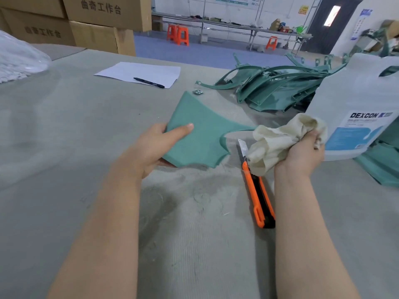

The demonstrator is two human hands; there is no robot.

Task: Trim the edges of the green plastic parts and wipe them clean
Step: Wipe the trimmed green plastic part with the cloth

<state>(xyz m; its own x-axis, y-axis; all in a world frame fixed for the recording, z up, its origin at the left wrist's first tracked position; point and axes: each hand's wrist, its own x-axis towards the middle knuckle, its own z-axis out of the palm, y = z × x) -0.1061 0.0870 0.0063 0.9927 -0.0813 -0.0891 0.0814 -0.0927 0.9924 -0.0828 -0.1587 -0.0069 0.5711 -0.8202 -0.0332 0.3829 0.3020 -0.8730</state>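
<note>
The left hand (155,145) grips a flat, curved-edged green plastic part (200,134) by its near-left corner, thumb on top and fingers curled beneath. The part's near edge is raised off the grey felt-covered table (64,130). At the part's 3 o'clock, the right hand (302,154) clutches a bunched off-white cloth (278,141) that overlaps the part's right tip. An orange-and-black utility knife (258,190) lies at 5 o'clock, blade out. A white plastic jug (362,100) stands at 2 o'clock, and a pile of green plastic parts (276,87) lies at 1 o'clock.
</note>
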